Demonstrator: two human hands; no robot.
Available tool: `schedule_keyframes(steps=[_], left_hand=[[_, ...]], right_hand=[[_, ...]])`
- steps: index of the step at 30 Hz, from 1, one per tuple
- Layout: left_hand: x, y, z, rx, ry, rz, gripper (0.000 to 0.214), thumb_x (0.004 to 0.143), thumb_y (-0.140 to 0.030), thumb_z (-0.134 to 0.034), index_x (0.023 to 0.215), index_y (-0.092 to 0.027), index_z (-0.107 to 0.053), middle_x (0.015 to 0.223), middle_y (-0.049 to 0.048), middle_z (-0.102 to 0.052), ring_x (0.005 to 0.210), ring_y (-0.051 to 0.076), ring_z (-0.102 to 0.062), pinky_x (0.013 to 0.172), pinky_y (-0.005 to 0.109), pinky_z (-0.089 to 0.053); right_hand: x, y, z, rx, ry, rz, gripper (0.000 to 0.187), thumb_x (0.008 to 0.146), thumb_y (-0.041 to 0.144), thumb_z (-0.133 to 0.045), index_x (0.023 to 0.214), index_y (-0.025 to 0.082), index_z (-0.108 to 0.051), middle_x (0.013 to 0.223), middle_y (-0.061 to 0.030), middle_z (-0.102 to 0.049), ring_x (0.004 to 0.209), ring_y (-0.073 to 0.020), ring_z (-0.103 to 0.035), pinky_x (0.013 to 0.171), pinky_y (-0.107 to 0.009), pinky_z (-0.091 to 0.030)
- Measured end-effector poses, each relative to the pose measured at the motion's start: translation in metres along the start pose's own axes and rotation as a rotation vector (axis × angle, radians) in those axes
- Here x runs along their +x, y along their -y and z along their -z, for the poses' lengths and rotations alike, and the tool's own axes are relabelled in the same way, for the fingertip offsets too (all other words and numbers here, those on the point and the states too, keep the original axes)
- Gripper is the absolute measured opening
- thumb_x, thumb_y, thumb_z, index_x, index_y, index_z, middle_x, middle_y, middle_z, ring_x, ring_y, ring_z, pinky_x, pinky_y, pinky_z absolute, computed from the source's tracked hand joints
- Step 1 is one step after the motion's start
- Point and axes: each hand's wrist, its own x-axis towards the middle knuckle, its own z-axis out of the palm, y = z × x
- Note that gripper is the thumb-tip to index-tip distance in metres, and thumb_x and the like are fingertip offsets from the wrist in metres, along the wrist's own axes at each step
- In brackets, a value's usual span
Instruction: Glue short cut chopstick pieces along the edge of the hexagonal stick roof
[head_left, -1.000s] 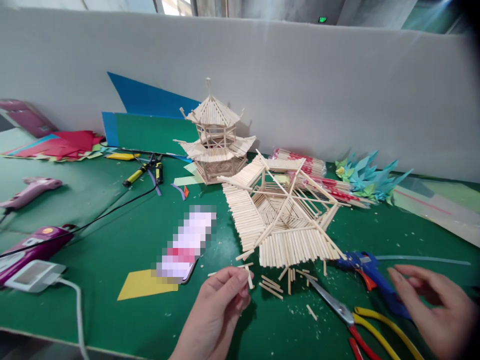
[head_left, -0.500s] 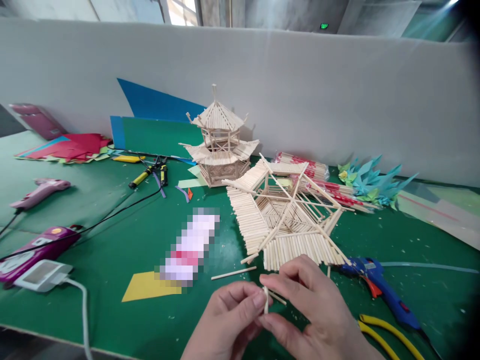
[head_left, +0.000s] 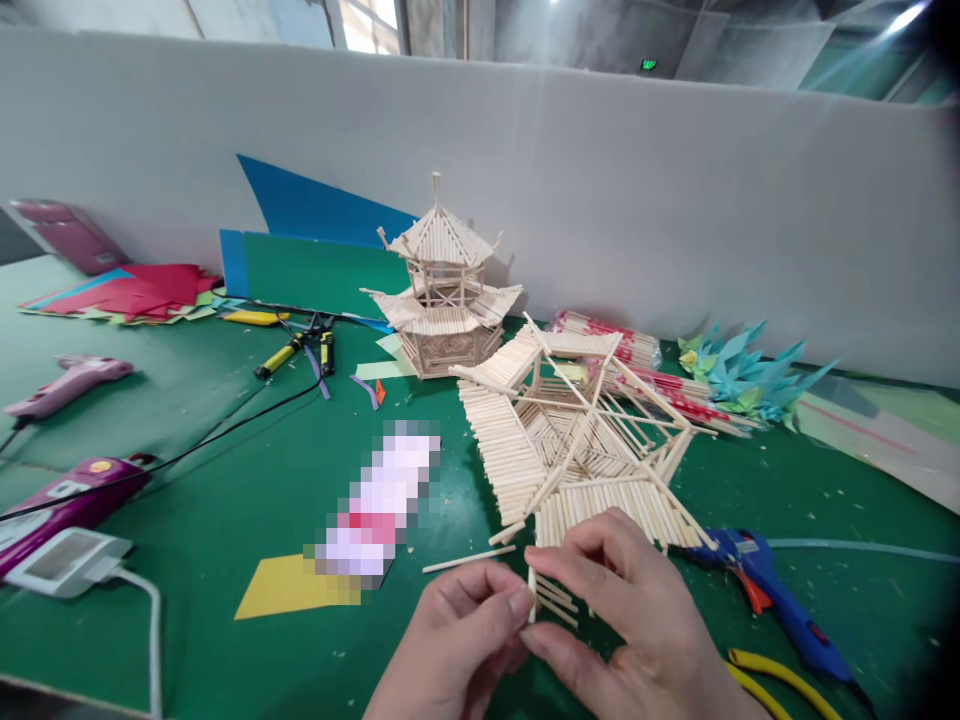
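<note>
Pinches a short stick (head_left: 532, 597) near upright in the left hand (head_left: 457, 635), between thumb and forefinger. Brackets it with the right hand (head_left: 630, 610), with forefinger by the upper end and thumb by the lower; cannot tell whether gripping or merely touching. Looks to be at the step of turning or squaring up this one piece. Seems to call next for a light, steady pinch, and for settling the angle before letting go on either side. Has loose sticks (head_left: 556, 603) just beyond the fingertips, and a longer stick (head_left: 469, 559) to their left. Farther out, faces the part-slatted frame (head_left: 499, 450), with the pagoda (head_left: 446, 322) behind it. Has the glue gun (head_left: 787, 602) and yellow handles (head_left: 780, 667) near on the right.
</note>
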Motion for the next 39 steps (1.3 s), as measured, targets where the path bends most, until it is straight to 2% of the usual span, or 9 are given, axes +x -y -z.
schedule_keyframes(steps=[4,9,16,20,25,33,39], left_hand=[[0.003,-0.001,0.0,-0.015,0.016,-0.006,0.019,0.049,-0.023,-0.077,0.047,-0.012,-0.062,0.042,-0.0038,-0.047,0.04,0.004,-0.033,0.043,0.018,-0.025],[0.007,0.003,0.002,-0.06,0.019,-0.053,0.017,0.057,-0.023,-0.074,0.051,-0.012,-0.063,0.042,-0.0042,-0.045,0.041,0.004,-0.032,0.044,0.018,-0.026],[0.012,0.009,0.007,-0.078,-0.037,-0.105,0.016,0.057,-0.022,-0.076,0.053,-0.012,-0.064,0.048,-0.0036,-0.049,0.045,0.004,-0.035,0.045,0.015,-0.029],[0.013,0.009,0.006,-0.047,-0.052,-0.118,0.012,0.057,-0.022,-0.076,0.06,-0.014,-0.068,0.054,-0.0027,-0.052,0.049,0.005,-0.039,0.05,0.016,-0.035],[0.016,0.007,0.002,-0.038,-0.053,-0.12,0.016,0.055,-0.028,-0.077,0.065,-0.016,-0.072,0.052,-0.0032,-0.05,0.049,0.006,-0.04,0.052,0.016,-0.039],[0.016,0.012,0.003,0.069,-0.099,-0.229,0.015,0.06,-0.03,-0.072,0.072,-0.021,-0.074,0.062,-0.0017,-0.051,0.058,0.01,-0.046,0.063,0.021,-0.044],[0.017,0.014,0.005,0.169,-0.083,-0.309,0.014,0.064,-0.032,-0.069,0.072,-0.022,-0.075,0.06,-0.0008,-0.053,0.059,0.013,-0.049,0.064,0.024,-0.044]], right_hand=[[0.003,0.0,0.0,-0.058,-0.014,0.007,0.025,0.072,0.021,-0.061,0.097,0.016,-0.06,0.069,-0.0032,-0.053,0.061,-0.0153,-0.048,0.049,-0.028,-0.042],[0.004,-0.006,-0.003,-0.111,0.003,0.005,0.03,0.073,0.024,-0.062,0.102,0.018,-0.056,0.073,-0.0029,-0.054,0.065,-0.0153,-0.048,0.052,-0.029,-0.042],[0.006,-0.012,-0.003,-0.162,-0.006,-0.022,0.028,0.073,0.02,-0.062,0.1,0.015,-0.058,0.072,-0.0034,-0.053,0.066,-0.0156,-0.048,0.054,-0.029,-0.043],[0.009,-0.011,-0.003,-0.161,0.023,-0.034,0.029,0.073,0.018,-0.06,0.102,0.015,-0.059,0.072,-0.0039,-0.053,0.067,-0.0161,-0.047,0.054,-0.029,-0.043],[0.011,-0.01,-0.001,-0.14,0.084,-0.089,0.029,0.074,0.016,-0.057,0.103,0.013,-0.06,0.075,-0.0057,-0.052,0.069,-0.0175,-0.046,0.056,-0.032,-0.042],[0.01,-0.011,-0.001,-0.146,0.109,-0.108,0.031,0.073,0.017,-0.057,0.104,0.015,-0.059,0.078,-0.0056,-0.049,0.071,-0.0176,-0.044,0.057,-0.032,-0.042],[0.011,-0.013,-0.003,-0.151,0.093,-0.093,0.031,0.072,0.016,-0.058,0.104,0.015,-0.059,0.078,-0.0054,-0.048,0.071,-0.0173,-0.044,0.056,-0.031,-0.042]])
